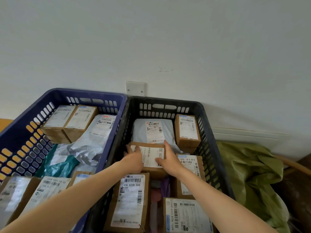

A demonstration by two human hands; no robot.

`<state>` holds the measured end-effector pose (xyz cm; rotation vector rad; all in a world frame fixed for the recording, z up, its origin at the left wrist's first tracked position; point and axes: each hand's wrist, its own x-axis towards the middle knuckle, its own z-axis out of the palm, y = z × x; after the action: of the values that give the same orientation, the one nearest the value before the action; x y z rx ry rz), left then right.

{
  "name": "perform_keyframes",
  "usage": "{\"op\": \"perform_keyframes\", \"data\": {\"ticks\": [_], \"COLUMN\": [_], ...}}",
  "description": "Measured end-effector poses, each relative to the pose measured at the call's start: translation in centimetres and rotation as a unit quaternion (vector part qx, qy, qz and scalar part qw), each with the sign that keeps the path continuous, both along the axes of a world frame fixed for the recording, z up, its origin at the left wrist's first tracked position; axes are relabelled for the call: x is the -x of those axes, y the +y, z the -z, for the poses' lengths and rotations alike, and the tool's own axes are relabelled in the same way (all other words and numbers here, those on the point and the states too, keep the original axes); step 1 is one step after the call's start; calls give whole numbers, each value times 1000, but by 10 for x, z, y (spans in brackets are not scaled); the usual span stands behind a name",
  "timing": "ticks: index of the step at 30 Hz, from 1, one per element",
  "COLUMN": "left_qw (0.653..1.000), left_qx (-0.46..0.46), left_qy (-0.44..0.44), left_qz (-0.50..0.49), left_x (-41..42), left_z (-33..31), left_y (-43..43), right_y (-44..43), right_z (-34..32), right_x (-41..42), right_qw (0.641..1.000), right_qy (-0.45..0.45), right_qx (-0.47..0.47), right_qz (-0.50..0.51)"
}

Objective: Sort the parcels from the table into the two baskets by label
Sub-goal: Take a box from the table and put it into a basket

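In the black slotted plastic basket (161, 99), my left hand (134, 159) lies straight-fingered on a brown cardboard labelled parcel (151, 156); my right hand (169, 159) grips it, thumb on top.

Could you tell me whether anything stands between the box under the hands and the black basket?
Nothing visible does. The left hand and right hand are on the cardboard box, already within the black basket, between a white mailer and other boxes. What lies beneath it is hidden.
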<state>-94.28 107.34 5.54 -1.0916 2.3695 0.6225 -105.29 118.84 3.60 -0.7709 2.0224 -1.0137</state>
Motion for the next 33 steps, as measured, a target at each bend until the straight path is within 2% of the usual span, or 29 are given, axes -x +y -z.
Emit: {"op": "perform_keyframes", "data": {"ticks": [5, 6, 8, 10, 15, 24, 27, 33], "left_qw": [996, 995, 993, 992, 994, 996, 996, 997], "left_qx": [-2, -1, 7, 17, 21, 52, 51, 44], "left_qy": [52, 52, 43, 32, 14, -8, 0, 22], "left_qz": [67, 81, 106, 118, 110, 76, 77, 58], "left_x": [-7, -7, -7, -8, -4, 8, 6, -4], "left_z": [11, 12, 14, 17, 28, 30, 27, 24], "left_y": [-2, -1, 2, 4, 5, 22, 23, 21], "right_y": [7, 8, 9, 8, 1, -3, -1, -3], "right_z": [1, 2, 5, 7, 17, 20, 17, 14], "right_x": [5, 6, 9, 10, 12, 17, 23, 34], "right_qw": [966, 948, 886, 850, 822, 805, 806, 832], "right_qy": [173, 227, 359, 413, 433, 430, 434, 425], "right_qx": [-91, -104, -126, -138, -188, -221, -194, -102], "right_qz": [-169, -198, -265, -297, -317, -344, -352, -341]}}
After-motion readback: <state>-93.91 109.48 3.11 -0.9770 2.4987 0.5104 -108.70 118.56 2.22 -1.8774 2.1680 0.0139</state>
